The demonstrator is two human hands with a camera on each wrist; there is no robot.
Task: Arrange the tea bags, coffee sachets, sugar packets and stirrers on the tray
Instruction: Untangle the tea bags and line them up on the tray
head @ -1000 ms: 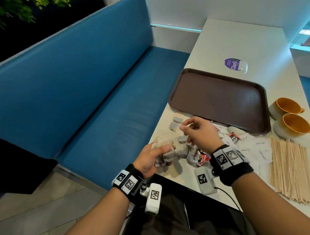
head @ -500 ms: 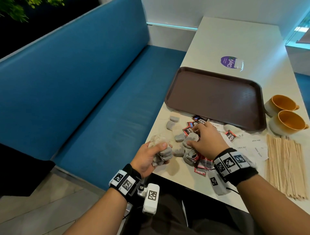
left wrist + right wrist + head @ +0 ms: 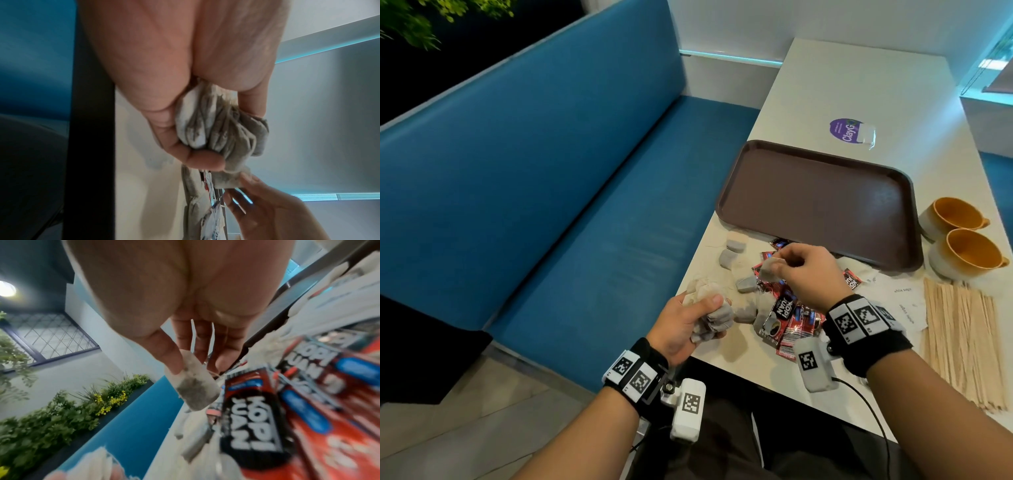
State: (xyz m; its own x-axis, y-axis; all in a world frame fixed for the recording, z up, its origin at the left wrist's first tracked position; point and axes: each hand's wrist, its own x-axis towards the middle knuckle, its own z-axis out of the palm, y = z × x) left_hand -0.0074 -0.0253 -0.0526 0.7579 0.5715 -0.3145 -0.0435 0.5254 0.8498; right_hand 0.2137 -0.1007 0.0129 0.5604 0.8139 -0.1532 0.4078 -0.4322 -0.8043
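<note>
My left hand (image 3: 688, 318) grips a bunch of grey tea bags (image 3: 714, 317) at the table's near left edge; the bundle (image 3: 222, 131) fills my fist (image 3: 185, 113) in the left wrist view. My right hand (image 3: 801, 270) pinches one tea bag (image 3: 770, 270) between thumb and fingers, lifted just above the pile; the same tea bag (image 3: 195, 386) hangs from my thumb (image 3: 168, 356) in the right wrist view. Loose tea bags (image 3: 732, 251) and red coffee sachets (image 3: 791, 318) lie below. The brown tray (image 3: 818, 202) sits bare beyond. White sugar packets (image 3: 904, 301) and wooden stirrers (image 3: 962, 339) lie right.
Two orange cups (image 3: 962, 240) stand right of the tray. A purple sticker (image 3: 851, 132) lies on the white table (image 3: 859, 78) behind the tray. A blue bench (image 3: 534, 205) runs along the left. Red sachets (image 3: 308, 402) crowd the right wrist view.
My right hand dropped to the pile half a second ago and has now lifted with one tea bag pinched. The left hand keeps its bunch and has barely moved.
</note>
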